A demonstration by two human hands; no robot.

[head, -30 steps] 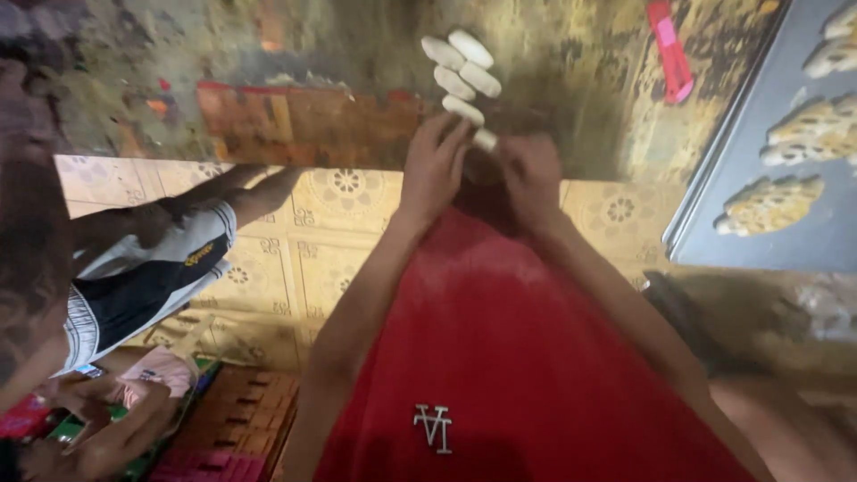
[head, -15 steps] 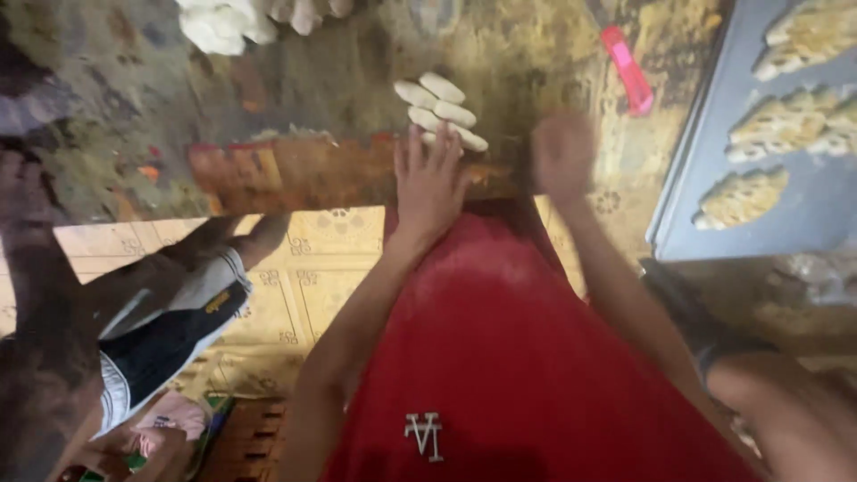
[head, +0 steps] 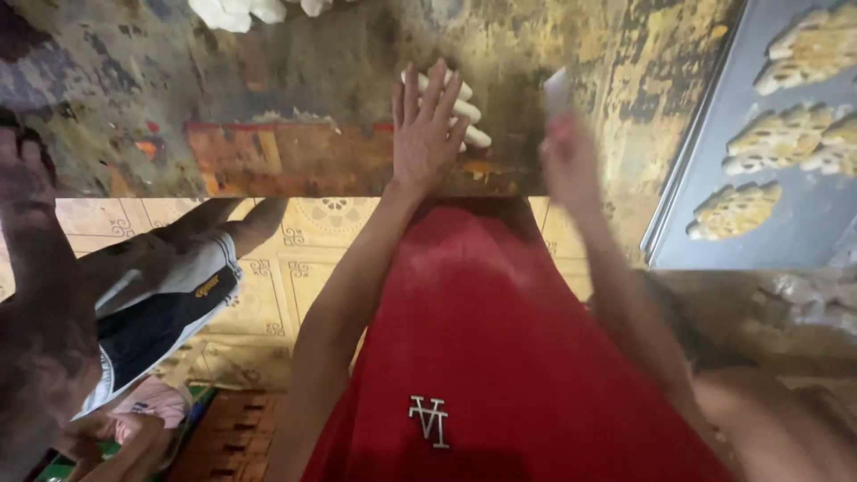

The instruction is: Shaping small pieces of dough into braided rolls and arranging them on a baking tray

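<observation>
The bench [head: 295,80] is worn and stained, mottled yellow, grey and rust, its front edge painted red and orange. The left hand [head: 427,134] lies flat, fingers spread wide, on a row of white dough pieces [head: 473,125] near that edge. The right hand [head: 564,152] is blurred just to the right, its grip closed on a pink tool [head: 558,94]. A grey tray [head: 803,223] with shaped, speckled pieces sits at right. Below, patterned floor tiles [head: 312,241] and another person's leg [head: 170,295] show.
</observation>
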